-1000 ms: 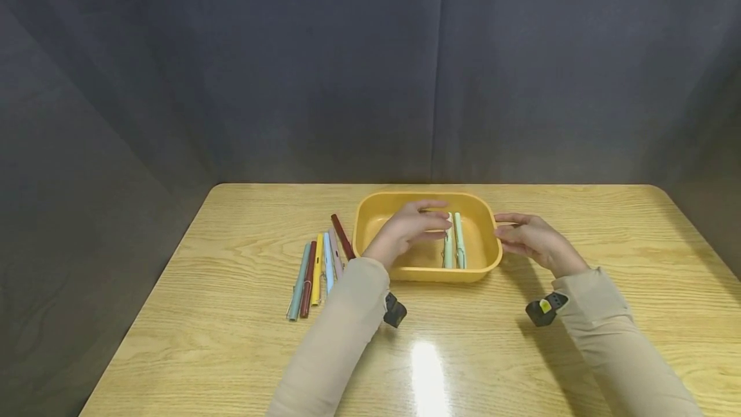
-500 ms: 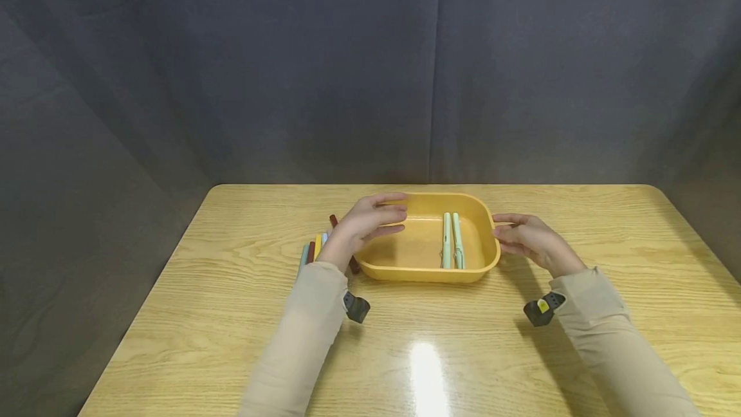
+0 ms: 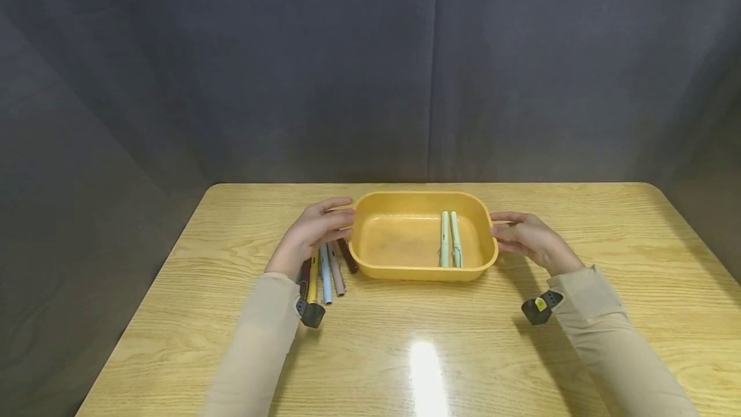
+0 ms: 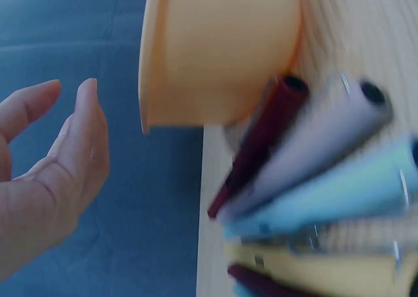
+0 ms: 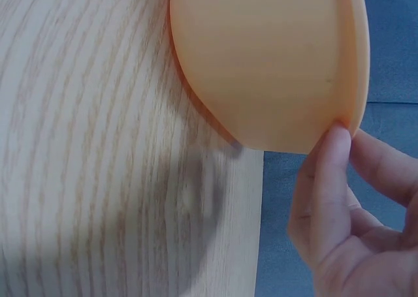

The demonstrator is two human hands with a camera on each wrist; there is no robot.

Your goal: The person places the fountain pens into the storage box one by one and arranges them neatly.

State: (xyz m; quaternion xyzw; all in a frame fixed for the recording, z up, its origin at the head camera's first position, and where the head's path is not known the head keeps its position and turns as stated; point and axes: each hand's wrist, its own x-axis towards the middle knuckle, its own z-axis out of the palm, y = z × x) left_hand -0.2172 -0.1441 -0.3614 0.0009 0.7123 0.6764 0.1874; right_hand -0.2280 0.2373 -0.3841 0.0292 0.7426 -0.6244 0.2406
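Observation:
A yellow tray (image 3: 399, 271) with rounded corners stands on the table, holding two pale green pens (image 3: 444, 240) side by side toward its right end. My left hand (image 3: 312, 230) is empty, its fingers spread loosely with the tips close to the tray's left rim. In the left wrist view a gap shows between those fingers and the tray wall. Under that hand several pens fan out, among them a dark red pen (image 3: 348, 255), a mauve pen (image 3: 336, 269), a light blue pen (image 3: 325, 275) and a yellow pen (image 3: 313, 278). At the tray's right end, my right hand (image 5: 346, 199) pinches the rim.
Wooden tabletop (image 3: 463, 327) lies in front of the tray and to both sides. A dark grey curtain (image 3: 324, 69) hangs behind the table's far edge and down both sides. A light reflection (image 3: 428, 378) shows near the front.
My left hand has moved left, from above the tray's inside to beyond its left rim, over the loose pens. The right hand has kept its place at the right rim.

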